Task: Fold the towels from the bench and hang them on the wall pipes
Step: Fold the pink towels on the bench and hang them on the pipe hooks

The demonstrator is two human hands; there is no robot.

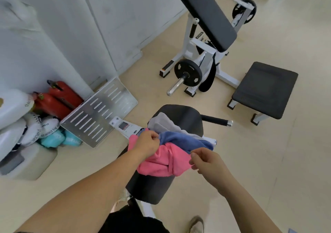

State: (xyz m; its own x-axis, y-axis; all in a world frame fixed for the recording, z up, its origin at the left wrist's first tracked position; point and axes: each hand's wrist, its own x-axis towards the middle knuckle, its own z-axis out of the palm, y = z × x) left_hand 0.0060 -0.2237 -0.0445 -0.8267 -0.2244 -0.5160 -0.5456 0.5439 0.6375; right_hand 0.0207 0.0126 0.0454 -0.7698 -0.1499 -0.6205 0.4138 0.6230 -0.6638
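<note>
Pink towel (161, 162) crumpled, right hand (206, 162) pinching it | blue towel (182, 139) atop, left hand (146, 143) pinching it

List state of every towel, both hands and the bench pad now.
pink towel: crumpled, unfolded, on the pad, held by both hands
blue towel: crumpled, lying over the pink towel's top
grey towel: unfolded, draped on the pad behind
left hand: grips pink towel
right hand: pinches pink towel's edge
bench pad: holds all three towels
</note>
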